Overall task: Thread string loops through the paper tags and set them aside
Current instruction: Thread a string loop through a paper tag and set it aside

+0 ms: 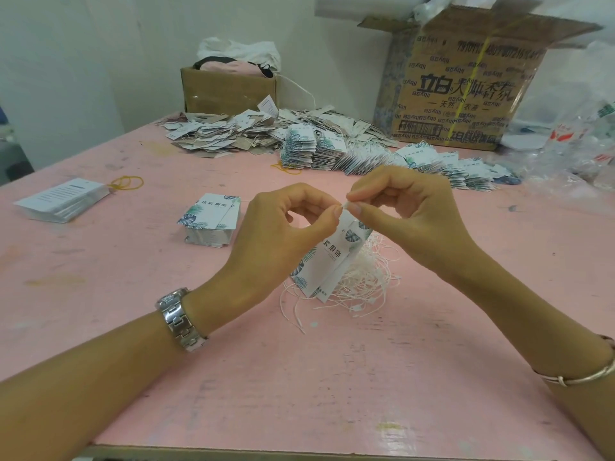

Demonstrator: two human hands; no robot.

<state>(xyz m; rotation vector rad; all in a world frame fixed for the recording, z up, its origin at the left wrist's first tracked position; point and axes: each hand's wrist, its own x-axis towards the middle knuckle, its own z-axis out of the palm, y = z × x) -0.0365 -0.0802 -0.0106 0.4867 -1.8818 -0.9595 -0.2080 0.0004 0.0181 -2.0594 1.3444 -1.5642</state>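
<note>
hands raised over pink table (pixel 332 377), left hand (pixel 283 234) and right hand (pixel 409 214) pinching string end (pixel 346 205) above paper tag (pixel 329 261)

Fingers (pixel 333 211) cover the top of the paper tag (pixel 327 257).

Fig.: pink table (pixel 100 294) w/ bkgd clutter.
Lg printed carton (pixel 439 78) far R; sm. open box (pixel 229 91) w/ cloth (pixel 239 51) rear centre; yellow rubber band (pixel 126 183) L; clear plastic bags (pixel 582 154) R edge.
</note>
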